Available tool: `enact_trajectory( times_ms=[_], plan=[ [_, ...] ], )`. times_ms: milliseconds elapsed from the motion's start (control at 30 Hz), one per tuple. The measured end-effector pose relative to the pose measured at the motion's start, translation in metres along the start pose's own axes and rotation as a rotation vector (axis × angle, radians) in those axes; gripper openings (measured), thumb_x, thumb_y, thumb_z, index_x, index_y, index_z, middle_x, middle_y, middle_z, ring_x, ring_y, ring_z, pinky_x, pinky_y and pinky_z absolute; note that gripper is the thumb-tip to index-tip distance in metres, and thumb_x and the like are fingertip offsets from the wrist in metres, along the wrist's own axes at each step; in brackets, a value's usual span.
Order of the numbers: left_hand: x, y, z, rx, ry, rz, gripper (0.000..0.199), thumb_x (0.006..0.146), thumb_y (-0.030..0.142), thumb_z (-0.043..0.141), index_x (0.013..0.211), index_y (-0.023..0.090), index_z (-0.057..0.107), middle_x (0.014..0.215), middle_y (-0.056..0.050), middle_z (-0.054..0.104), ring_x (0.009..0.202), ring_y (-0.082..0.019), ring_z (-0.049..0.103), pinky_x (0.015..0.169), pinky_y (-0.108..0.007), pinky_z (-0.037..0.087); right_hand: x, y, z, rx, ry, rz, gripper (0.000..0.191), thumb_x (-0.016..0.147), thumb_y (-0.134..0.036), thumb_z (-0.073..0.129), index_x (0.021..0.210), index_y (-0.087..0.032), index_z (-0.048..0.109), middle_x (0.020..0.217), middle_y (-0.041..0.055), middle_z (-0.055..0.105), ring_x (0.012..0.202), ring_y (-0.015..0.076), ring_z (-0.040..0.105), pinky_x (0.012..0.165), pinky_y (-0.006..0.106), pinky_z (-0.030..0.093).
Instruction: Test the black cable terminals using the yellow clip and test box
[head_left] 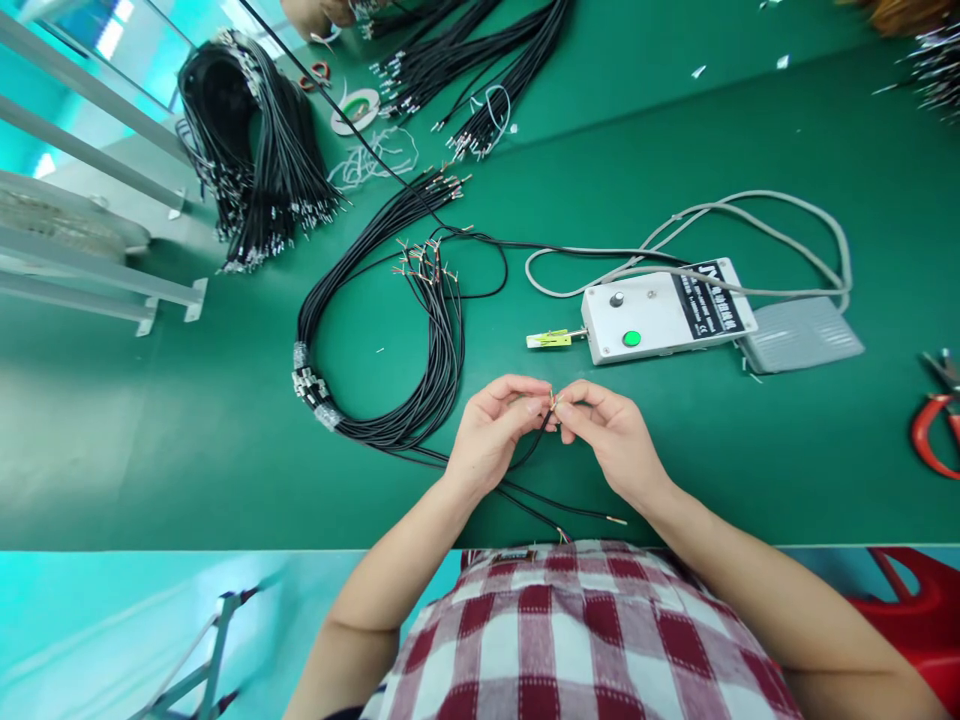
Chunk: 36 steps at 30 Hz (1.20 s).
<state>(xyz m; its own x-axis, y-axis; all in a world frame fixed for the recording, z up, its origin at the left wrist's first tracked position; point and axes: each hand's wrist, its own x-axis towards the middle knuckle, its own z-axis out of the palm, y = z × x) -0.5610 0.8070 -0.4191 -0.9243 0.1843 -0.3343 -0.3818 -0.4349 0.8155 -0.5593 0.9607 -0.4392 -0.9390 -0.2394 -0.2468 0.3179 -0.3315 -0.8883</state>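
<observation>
Between my fingertips is the stripped end of a black cable, its fine copper-coloured wires fanned out. My left hand pinches these wires from one side. From the other side my right hand pinches them too, the fingertips of both hands almost touching. Left of my hands lies a curved bundle of black cables, with bare wire ends at the top and a wrapped section with metal connectors. Two loose cable ends lie below my hands, near the table edge.
Beyond my hands sits a white control box with a green button and a yellow-green clip. A grey foot pedal adjoins it. Red-handled pliers lie far right. More cable bundles, a tape roll and a metal rack stand left.
</observation>
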Motion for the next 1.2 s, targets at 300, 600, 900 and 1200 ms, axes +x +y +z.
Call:
enact_trajectory(
  times_ms=[300,600,900,1200],
  plan=[
    [0.006,-0.017,0.009,0.165,0.03,0.134,0.021,0.079,0.029,0.078,0.083,0.014,0.065,0.089,-0.001,0.062,0.053,-0.009,0.064,0.048,-0.022,0.054,-0.001,0.002,-0.009,-0.286,-0.003,-0.145,0.021,0.09,-0.037,0.067,0.079,-0.02,0.064,0.074,-0.0014,0.059,0.06,0.0118,0.062,0.058,0.027,0.05],
    [-0.008,-0.037,-0.001,0.49,0.154,0.196,0.015,0.091,0.032,0.065,0.089,0.017,0.062,0.058,0.003,0.058,0.049,-0.009,0.056,0.049,-0.02,0.045,0.0,-0.004,-0.022,-1.162,-0.018,-0.486,0.019,0.099,-0.026,0.051,0.088,-0.021,0.065,0.089,0.0014,0.067,0.076,0.0143,0.065,0.068,0.027,0.045],
    [0.005,-0.042,-0.008,0.473,0.235,0.227,0.019,0.084,0.033,0.07,0.08,0.016,0.063,0.069,-0.001,0.064,0.051,-0.007,0.051,0.048,-0.019,0.04,0.001,-0.002,-0.034,-1.355,0.058,-0.569,0.016,0.099,-0.026,0.052,0.093,-0.022,0.067,0.092,0.0,0.07,0.076,0.0142,0.066,0.069,0.028,0.042],
    [0.012,-0.028,-0.013,0.445,0.132,0.112,0.021,0.082,0.033,0.072,0.076,0.016,0.06,0.056,0.004,0.055,0.046,-0.006,0.045,0.043,-0.018,0.03,0.009,-0.018,-0.013,-1.747,-0.112,-0.765,0.02,0.098,-0.024,0.054,0.086,-0.018,0.069,0.085,0.005,0.073,0.079,0.0197,0.061,0.076,0.035,0.035]
  ],
)
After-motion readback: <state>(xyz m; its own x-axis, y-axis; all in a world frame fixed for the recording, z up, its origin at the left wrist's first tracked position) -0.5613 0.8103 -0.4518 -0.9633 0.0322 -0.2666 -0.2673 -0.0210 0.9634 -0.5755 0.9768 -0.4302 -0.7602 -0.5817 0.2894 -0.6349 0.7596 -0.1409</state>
